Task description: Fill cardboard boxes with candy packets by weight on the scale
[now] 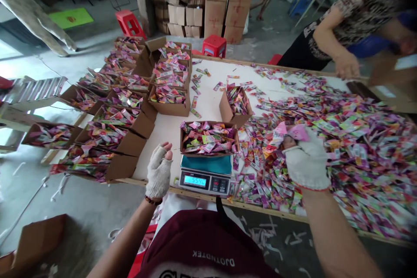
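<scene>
My left hand, in a white fingerless glove, hovers over the bare table just left of the scale, fingers loosely apart and holding nothing. My right hand, gloved too, is closed on a bunch of pink sachets above the big heap of colourful sachets. Between my hands a brown cardboard box full of sachets sits on a teal digital scale with a lit display.
Several filled cardboard boxes are stacked along the table's left side, and another box stands behind the scale. A person's arm reaches over the far right corner. Red stools and carton stacks stand beyond the white table.
</scene>
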The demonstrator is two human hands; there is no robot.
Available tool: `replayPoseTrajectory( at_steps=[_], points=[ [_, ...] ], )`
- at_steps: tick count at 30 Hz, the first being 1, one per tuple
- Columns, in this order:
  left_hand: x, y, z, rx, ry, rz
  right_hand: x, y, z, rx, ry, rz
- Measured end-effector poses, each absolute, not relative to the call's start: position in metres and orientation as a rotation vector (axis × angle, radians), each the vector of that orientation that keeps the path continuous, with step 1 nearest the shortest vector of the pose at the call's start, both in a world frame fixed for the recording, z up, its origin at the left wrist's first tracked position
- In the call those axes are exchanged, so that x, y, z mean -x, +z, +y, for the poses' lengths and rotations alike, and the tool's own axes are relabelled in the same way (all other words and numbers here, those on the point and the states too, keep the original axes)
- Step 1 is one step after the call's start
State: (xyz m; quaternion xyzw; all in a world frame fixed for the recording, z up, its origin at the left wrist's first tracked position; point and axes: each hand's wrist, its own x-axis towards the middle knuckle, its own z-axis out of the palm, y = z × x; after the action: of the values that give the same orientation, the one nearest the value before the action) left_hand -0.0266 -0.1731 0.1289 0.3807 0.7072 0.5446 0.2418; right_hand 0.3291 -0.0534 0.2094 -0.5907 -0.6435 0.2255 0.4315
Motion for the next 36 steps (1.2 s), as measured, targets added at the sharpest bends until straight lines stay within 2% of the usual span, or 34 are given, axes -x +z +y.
replayPoseTrajectory(
  at_steps=[16, 22, 25, 27, 33, 36],
  points=[
    [0.036, 0.119, -0.173, -1.012, 1.477, 1.941, -0.338, 0.216, -0.045, 1.536, 0.581, -2.077],
    [0.035, 0.131, -0.165, -1.131, 1.476, 2.006, -0.361, 0.200, -0.034, 1.666, 0.481, -2.398],
    [0.034, 0.132, -0.162, -1.127, 1.475, 2.002, -0.375, 0.191, -0.029, 1.615, 0.295, -2.746],
    [0.034, 0.131, -0.162, -1.119, 1.467, 2.007, -0.373, 0.191, -0.028, 1.550, 0.201, -2.735],
    [0.028, 0.125, -0.160, -1.006, 1.423, 1.938, -0.286, 0.216, -0.031, 1.208, 0.554, -2.520],
    [0.024, 0.124, -0.154, -0.943, 1.423, 1.898, -0.253, 0.212, -0.021, 1.133, 0.630, -2.445]
  ],
)
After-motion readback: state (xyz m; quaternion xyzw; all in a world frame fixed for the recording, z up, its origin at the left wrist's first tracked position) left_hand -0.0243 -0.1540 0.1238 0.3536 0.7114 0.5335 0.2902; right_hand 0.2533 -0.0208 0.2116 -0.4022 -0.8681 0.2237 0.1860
